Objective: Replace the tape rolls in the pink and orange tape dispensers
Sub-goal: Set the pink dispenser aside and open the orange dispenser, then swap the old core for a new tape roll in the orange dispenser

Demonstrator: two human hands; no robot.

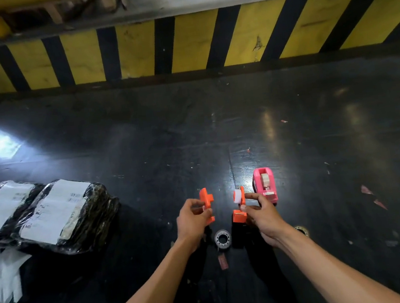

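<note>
The orange tape dispenser is split into two halves held apart above the dark floor. My left hand (192, 220) grips the left orange half (206, 201). My right hand (260, 213) grips the right orange half (240, 209), which carries a white tape roll (237, 197) on its hub. The pink tape dispenser (264, 185) stands on the floor just beyond my right hand, closed, with a roll inside. A clear tape roll (222, 239) lies flat on the floor below and between my hands. Another roll (302, 230) peeks out behind my right wrist.
Two black plastic-wrapped parcels (59, 217) with white labels lie at the left, with white bags (1, 276) in front of them. A yellow-and-black striped kerb (182, 46) runs across the back. Small red scraps (366, 189) lie at the right.
</note>
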